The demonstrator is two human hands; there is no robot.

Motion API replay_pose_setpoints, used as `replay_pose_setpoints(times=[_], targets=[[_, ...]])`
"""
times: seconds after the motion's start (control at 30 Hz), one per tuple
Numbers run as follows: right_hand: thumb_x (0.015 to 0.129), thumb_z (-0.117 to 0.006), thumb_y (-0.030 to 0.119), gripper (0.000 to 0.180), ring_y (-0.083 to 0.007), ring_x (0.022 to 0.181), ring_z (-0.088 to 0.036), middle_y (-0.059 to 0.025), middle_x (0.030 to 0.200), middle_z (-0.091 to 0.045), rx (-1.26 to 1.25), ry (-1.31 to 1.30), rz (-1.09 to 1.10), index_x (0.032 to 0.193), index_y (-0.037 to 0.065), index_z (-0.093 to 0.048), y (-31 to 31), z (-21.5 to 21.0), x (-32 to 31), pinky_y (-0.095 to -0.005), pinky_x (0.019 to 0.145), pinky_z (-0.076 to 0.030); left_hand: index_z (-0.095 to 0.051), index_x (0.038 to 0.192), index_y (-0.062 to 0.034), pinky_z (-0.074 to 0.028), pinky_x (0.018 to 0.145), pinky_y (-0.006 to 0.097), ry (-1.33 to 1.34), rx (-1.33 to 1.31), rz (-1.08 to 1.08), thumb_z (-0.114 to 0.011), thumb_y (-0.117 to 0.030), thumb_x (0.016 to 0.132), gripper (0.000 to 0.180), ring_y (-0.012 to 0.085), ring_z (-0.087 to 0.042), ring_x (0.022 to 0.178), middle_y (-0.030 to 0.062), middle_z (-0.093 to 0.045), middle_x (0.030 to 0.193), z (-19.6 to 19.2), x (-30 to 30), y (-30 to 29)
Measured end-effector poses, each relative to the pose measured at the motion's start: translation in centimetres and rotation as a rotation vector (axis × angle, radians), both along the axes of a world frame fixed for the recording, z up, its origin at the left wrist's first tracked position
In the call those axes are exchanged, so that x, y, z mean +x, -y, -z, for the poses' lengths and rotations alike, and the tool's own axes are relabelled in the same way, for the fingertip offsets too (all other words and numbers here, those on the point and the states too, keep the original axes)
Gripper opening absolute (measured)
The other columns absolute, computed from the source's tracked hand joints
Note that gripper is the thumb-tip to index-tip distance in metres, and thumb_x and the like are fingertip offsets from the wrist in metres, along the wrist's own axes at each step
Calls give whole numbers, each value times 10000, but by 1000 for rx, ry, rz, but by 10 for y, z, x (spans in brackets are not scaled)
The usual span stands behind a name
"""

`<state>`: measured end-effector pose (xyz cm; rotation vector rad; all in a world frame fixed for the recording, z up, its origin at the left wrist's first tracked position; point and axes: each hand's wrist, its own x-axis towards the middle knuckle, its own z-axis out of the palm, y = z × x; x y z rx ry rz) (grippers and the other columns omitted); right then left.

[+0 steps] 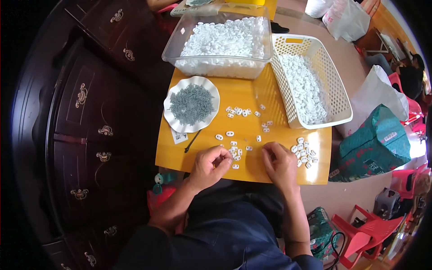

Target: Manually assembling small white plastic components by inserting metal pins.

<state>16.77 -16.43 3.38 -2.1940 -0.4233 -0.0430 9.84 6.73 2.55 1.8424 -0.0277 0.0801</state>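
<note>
My left hand [209, 167] is at the table's near edge, fingers curled and thumb bent towards the index finger. Whatever it may hold is too small to make out. Right beside its fingertips lies a loose cluster of small white oval plastic pieces [239, 152] with two dark dots each. My right hand [280, 164] rests near the same edge, thumb and fingers drawn together; any thing in that pinch is hidden. To its right sits another group of small white pieces [303, 152], with darker markings. More white pieces [238, 111] are scattered farther back.
A scalloped white plate [213, 119] holds many thin grey screw-like pieces [191, 104]; a dark slim tool [192, 141] lies below it. Behind stand a clear plastic bin [216, 66] and a white perforated basket [339, 118], both full of white pieces. Dark drawers [76, 139] flank the left.
</note>
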Motion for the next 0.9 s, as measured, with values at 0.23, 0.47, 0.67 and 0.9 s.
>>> replay_pose_setpoints(times=[0.23,0.47,0.67,0.9], targets=[[877,-745,90,80,-326,700,-702,-142,827,-722,-197,153,-139,943,57,-714,-29,13,13,-402,629,-555,-646,892,0,-462,561,250,21,0,-54,-689,-19,912,51,79,-585,605,38,-658,756,4,-12,-5],[879,-755,98,112,-323,716,-706,-137,843,-725,-166,139,-156,979,54,-728,-38,14,12,-392,642,-560,-648,897,1,-458,561,254,4,-12,-74,-687,-16,910,45,89,-582,602,44,-647,740,7,-14,-8],[881,-727,23,114,-329,711,-692,-151,875,-711,2,-18,-73,989,49,-705,-18,-1,2,-386,633,-545,-654,902,-3,-457,556,255,-9,-9,-68,-692,-15,910,41,88,-581,598,42,-647,737,10,-12,-3],[1002,-658,30,80,-77,730,-608,-15,865,-676,484,-494,28,1071,-5,-640,10,13,-32,-247,687,-509,-654,916,-6,-480,557,261,-26,-34,-15,-698,-14,911,45,82,-607,611,38,-655,741,11,-12,11]])
